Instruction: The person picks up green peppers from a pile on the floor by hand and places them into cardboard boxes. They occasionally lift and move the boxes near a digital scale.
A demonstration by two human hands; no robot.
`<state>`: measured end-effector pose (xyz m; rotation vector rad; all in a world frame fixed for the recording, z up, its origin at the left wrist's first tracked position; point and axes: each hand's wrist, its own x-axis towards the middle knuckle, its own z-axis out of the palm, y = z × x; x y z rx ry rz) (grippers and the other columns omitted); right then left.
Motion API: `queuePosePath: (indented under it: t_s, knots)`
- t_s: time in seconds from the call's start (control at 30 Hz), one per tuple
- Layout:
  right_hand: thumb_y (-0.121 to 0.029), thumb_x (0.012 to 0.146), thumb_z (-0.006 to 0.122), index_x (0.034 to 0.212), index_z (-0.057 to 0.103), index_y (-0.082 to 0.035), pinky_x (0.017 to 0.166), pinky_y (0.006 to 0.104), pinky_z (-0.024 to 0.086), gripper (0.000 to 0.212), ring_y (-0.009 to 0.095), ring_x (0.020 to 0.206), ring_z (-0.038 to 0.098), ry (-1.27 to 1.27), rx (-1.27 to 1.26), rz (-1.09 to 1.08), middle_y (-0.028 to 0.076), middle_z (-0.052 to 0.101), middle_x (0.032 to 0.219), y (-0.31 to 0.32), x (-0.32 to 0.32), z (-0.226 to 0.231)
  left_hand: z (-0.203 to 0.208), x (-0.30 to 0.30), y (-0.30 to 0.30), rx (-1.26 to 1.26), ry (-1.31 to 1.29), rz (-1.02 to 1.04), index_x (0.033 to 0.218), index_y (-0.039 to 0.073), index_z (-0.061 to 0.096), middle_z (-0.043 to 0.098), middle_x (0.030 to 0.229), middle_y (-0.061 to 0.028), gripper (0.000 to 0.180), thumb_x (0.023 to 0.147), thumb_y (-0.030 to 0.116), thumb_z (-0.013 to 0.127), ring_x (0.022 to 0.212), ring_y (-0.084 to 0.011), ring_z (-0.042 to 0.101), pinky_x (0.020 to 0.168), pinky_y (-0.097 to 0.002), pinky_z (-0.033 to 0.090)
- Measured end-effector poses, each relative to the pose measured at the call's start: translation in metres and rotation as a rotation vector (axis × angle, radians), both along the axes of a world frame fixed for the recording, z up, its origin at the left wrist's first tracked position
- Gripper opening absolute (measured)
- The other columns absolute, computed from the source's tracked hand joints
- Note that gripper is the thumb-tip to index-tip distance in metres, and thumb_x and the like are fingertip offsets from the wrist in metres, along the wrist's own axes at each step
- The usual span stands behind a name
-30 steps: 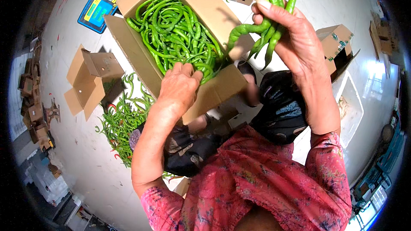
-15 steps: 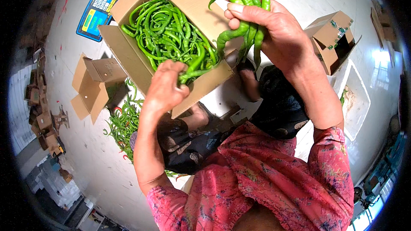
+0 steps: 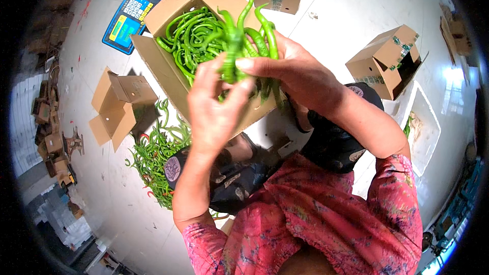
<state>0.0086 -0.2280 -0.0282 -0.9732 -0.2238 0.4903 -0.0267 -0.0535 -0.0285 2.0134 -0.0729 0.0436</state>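
Peppers (image 3: pixel 270 30), long and green, stand bunched over the near right part of an open carton (image 3: pixel 160 68), in which similar packed peppers (image 3: pixel 191 40) are visible toward the far left. Slipping is the likeliest fault: the pods look smooth and curve in several directions, so an uneven or loosened grip could free one. As the bunch is near the carton's right side, a dropped pod might land on the floor (image 3: pixel 336 25) instead of inside. Excess pressure could also snap a tip or stem. Right hand (image 3: pixel 293 66): closed around the bunch, thumb extended leftward to the blurred pepper (image 3: pixel 233 50). Left hand (image 3: pixel 214 101): thumb and fingers drawn narrowly about that pepper's near end; blur prevents telling whether others are held with it. Loose pile (image 3: pixel 158 160), mostly green with some red, lies on the floor at near left; a blue keypad unit (image 3: pixel 136 7) sits at far left, just beside the carton.
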Motion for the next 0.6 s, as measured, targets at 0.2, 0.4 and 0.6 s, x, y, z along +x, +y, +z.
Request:
queuePosePath:
  t_s: [0.2, 0.4, 0.6]
  knots:
    - [-0.018, 0.086, 0.068, 0.12, 0.055, -0.002, 0.09, 0.0296, 0.047, 0.04, 0.013, 0.097, 0.06, 0.097, -0.058, -0.006, 0.004, 0.064, 0.108, 0.001, 0.002, 0.008, -0.007, -0.003, -0.017, 0.19, -0.326, -0.07, 0.123, 0.0, 0.059, 0.06, 0.117, -0.0172, 0.049, 0.076, -0.005, 0.071, 0.107, -0.031, 0.06, 0.093, -0.0367, 0.048]
    - [-0.014, 0.09, 0.061, 0.128, 0.05, 0.0, 0.091, 0.0313, 0.05, 0.043, 0.016, 0.101, 0.062, 0.238, 0.004, -0.013, 0.007, 0.063, 0.11, 0.0, 0.013, -0.01, -0.014, -0.006, -0.011, 0.05, -0.379, -0.036, 0.12, 0.003, 0.062, 0.061, 0.112, -0.0147, 0.047, 0.076, -0.009, 0.07, 0.097, -0.024, 0.062, 0.073, -0.0295, 0.055]
    - [-0.011, 0.087, 0.064, 0.138, 0.046, -0.006, 0.09, 0.0311, 0.051, 0.055, 0.018, 0.1, 0.062, 0.323, 0.071, -0.112, 0.011, 0.061, 0.112, 0.007, 0.011, -0.002, -0.024, -0.004, -0.006, 0.176, -0.604, -0.078, 0.113, 0.001, 0.064, 0.061, 0.107, -0.0123, 0.039, 0.076, -0.01, 0.07, 0.092, -0.0237, 0.063, 0.079, -0.0313, 0.052]
